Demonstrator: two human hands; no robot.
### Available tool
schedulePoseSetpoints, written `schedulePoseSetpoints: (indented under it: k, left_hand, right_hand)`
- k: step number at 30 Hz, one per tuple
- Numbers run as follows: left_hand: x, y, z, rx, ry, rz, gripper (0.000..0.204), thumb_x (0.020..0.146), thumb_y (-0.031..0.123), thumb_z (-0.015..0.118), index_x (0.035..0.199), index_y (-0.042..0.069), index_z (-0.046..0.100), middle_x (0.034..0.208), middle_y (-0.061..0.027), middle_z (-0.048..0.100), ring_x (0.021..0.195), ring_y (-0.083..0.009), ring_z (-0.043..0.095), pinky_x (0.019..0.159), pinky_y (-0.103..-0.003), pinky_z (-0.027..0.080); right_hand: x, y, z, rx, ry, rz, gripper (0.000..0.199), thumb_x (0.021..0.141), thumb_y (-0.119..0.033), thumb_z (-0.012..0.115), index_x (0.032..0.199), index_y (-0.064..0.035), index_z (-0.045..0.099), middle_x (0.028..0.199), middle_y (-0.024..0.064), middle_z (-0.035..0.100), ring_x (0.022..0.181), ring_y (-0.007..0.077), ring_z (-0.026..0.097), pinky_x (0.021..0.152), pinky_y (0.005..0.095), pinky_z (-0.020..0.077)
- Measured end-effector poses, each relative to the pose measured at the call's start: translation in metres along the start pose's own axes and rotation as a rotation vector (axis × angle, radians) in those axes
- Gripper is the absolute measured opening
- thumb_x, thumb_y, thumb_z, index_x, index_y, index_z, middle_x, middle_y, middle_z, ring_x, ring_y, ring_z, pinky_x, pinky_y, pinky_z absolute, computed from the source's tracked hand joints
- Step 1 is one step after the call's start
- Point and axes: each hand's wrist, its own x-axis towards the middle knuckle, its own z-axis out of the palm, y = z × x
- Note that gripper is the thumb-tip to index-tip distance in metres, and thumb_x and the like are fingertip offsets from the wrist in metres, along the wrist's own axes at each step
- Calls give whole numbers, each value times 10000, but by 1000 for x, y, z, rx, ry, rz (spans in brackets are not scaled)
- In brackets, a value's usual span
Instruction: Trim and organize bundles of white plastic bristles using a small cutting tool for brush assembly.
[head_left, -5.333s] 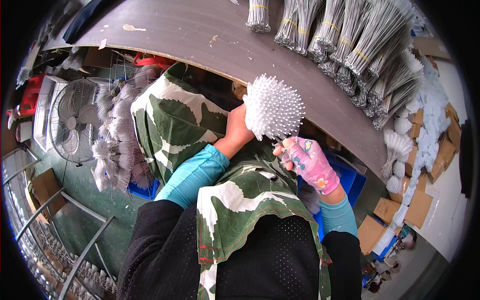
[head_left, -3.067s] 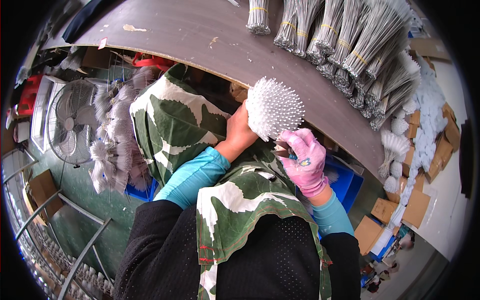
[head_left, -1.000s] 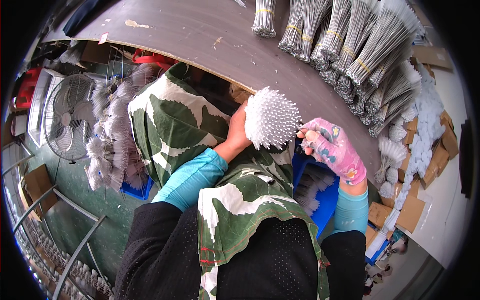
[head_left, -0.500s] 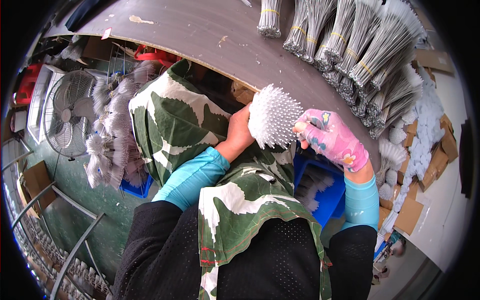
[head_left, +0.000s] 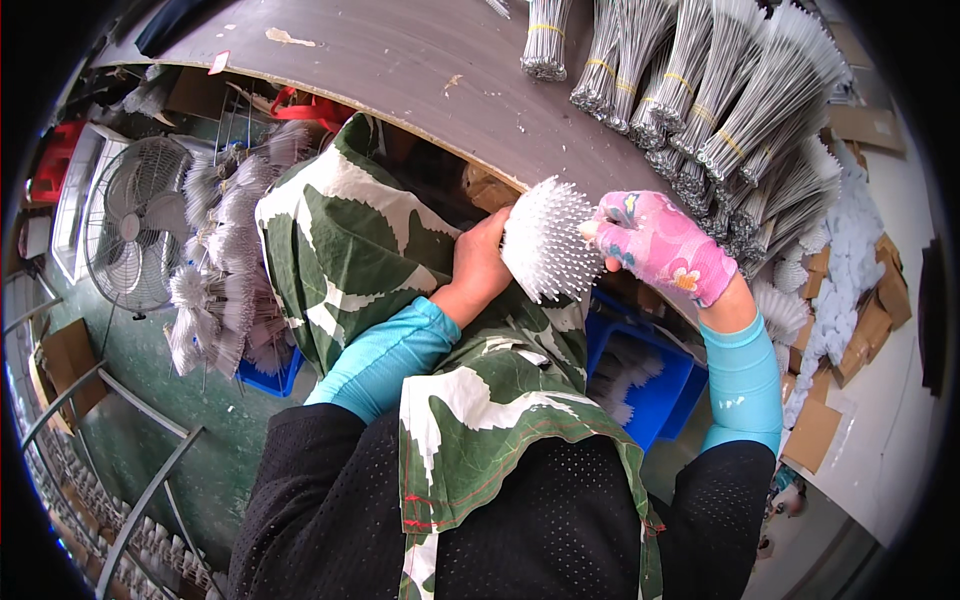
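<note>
My bare left hand (head_left: 480, 258) is closed round a bundle of thin white-bristled brushes (head_left: 548, 240), held over my lap with the bristle ends fanned towards the right. On the right side of that bundle is my right hand (head_left: 665, 245), in a pink flowered fingerless glove. Its thumb and fingertips are pinched together beside the outer bristle tips; whatever lies between them is too small to tell. The bundle's lower part is hidden by my left hand.
Wire-stemmed brush bundles (head_left: 715, 95) with yellow bands lie piled on the brown table (head_left: 400, 60). A blue bin (head_left: 670, 400) with white brushes stands below my right forearm. At left are a fan (head_left: 135, 225) and hanging brushes (head_left: 235, 245). Flattened cardboard (head_left: 870, 335) is at right.
My right hand has moved slightly up, its wrist shifting right, while the fingertips stay by the bundle's right edge. My left hand still grips the bundle, which has dropped a little.
</note>
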Motion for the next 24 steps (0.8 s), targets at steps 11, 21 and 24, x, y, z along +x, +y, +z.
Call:
schedulePoseSetpoints:
  k: [11,21,24]
  left_hand:
    - [1,1,-1,121,72,100,434,732,135,685,1146,101,561,994,-140,646,888,-327,630,726,-385,515]
    - [3,3,0,90,51,72,400,731,150,688,1107,103,559,966,-131,635,869,-337,619,712,-389,504]
    - [3,1,1,51,56,81,399,729,159,690,1101,97,558,961,-135,630,866,-346,613,710,-393,501]
  right_hand:
    - [9,3,4,-251,76,-134,265,872,-244,602,780,4,582,572,64,532,505,119,522,519,303,423]
    - [-10,23,-5,161,20,-14,207,915,-259,543,889,-59,592,641,-27,523,541,37,460,483,199,364]
    - [-18,27,-8,254,35,21,224,934,-279,517,914,-75,608,663,-31,538,544,22,436,479,180,333]
